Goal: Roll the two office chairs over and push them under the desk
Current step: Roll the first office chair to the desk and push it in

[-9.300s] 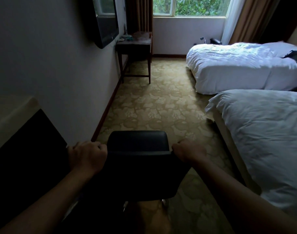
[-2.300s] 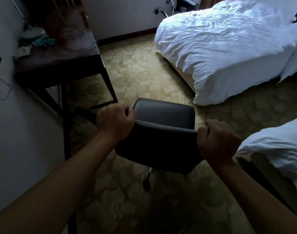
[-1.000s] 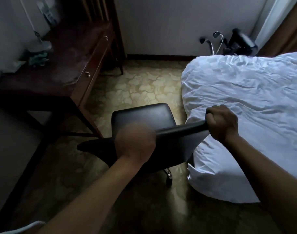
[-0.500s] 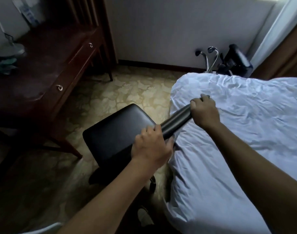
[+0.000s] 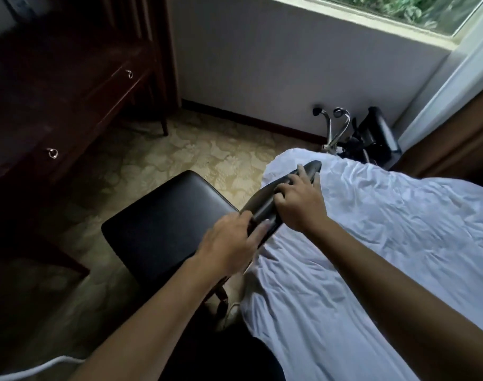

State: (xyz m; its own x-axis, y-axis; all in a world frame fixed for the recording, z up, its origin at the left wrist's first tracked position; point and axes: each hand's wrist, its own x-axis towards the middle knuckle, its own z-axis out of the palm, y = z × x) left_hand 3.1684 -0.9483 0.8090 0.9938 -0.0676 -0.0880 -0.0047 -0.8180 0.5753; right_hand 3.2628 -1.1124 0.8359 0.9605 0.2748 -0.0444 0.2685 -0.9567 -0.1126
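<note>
A black office chair [image 5: 163, 224] stands between the dark wooden desk [image 5: 56, 86] on the left and the bed on the right, its seat facing the desk. My left hand [image 5: 229, 243] holds the near end of the chair's backrest top, fingers wrapped over the edge. My right hand [image 5: 298, 202] grips the backrest top a little farther along, beside the bed. A second office chair [image 5: 372, 136] lies tipped over in the far corner under the window, its chrome legs and casters sticking up.
A white bed [image 5: 372, 257] fills the right side, tight against the chair's back. Patterned carpet [image 5: 207, 149] lies open between desk and bed. A white cable [image 5: 37, 367] runs at the bottom left. Curtains [image 5: 454, 138] hang at the far right.
The chair has swung round so its seat faces the desk. My right hand slid along the backrest top toward my left hand. The view tilted up toward the window.
</note>
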